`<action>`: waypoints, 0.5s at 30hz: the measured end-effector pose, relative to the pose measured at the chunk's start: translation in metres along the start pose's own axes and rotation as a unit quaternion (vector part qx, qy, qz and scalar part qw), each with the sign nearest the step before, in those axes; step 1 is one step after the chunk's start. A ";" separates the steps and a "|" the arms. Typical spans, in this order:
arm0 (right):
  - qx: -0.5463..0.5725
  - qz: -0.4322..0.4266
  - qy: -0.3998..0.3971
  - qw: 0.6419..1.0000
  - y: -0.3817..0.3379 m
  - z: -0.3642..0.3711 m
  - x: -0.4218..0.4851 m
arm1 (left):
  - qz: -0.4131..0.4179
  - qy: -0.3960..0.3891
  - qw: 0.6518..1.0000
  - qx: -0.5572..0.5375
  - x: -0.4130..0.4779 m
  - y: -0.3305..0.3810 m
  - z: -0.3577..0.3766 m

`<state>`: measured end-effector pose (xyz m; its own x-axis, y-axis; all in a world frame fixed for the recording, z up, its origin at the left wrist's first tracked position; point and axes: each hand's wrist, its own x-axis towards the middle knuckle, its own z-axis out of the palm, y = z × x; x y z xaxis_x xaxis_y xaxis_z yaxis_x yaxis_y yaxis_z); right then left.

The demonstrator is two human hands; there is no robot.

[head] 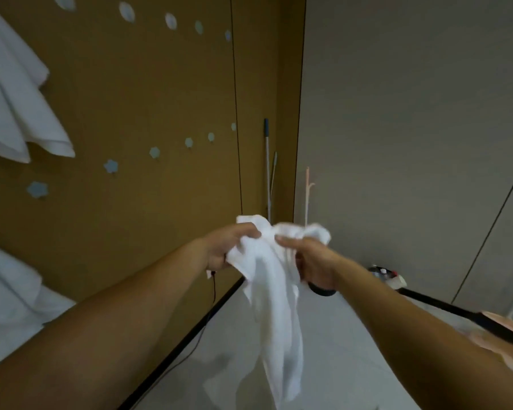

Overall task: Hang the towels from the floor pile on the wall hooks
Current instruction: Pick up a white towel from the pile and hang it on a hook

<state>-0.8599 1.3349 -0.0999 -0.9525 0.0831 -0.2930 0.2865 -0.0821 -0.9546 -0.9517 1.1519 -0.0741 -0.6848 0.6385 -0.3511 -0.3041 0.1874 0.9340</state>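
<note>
A white towel [274, 294] hangs bunched in front of me, its lower end dangling above the floor. My left hand [228, 247] grips its upper left edge and my right hand [314, 263] grips the upper right part, the two hands close together. On the brown wall to the left, two rows of pale flower-shaped hooks run across, one high [170, 20] and one lower [110, 166]. A white towel [15, 105] hangs at the upper left and another [9, 294] at the lower left. The floor pile is out of view.
A mop handle [267, 161] and a thin stick [307, 196] lean in the corner where the brown wall meets a grey wall [412, 113]. A black cable [214, 291] runs down to the floor. A brush with a pink back [498, 324] sticks out at the right.
</note>
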 end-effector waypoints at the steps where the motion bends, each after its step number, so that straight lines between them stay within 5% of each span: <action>1: -0.005 0.024 -0.003 1.000 0.007 0.005 0.001 | 0.013 -0.010 1.000 -0.011 -0.004 0.006 -0.005; 7: 0.248 -0.144 -0.001 0.958 -0.044 0.012 0.005 | 0.112 -0.075 0.987 -0.088 -0.019 0.028 -0.057; 10: 0.224 -0.203 -0.032 0.953 -0.045 0.016 0.004 | 0.116 -0.045 0.979 -0.159 -0.021 0.024 -0.089; 13: 0.050 -0.084 0.039 0.994 -0.010 0.043 0.013 | -0.024 0.012 0.998 0.062 -0.019 -0.014 -0.109; 15: 0.029 -0.050 0.105 0.993 -0.004 0.055 0.022 | -0.118 0.054 0.974 0.188 -0.017 -0.035 -0.120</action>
<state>-0.8876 1.2825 -0.0999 -0.9320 0.2975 -0.2069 0.1788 -0.1190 -0.9767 -1.0088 1.0445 -0.1085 -0.6971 0.4670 -0.5441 -0.2102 0.5924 0.7778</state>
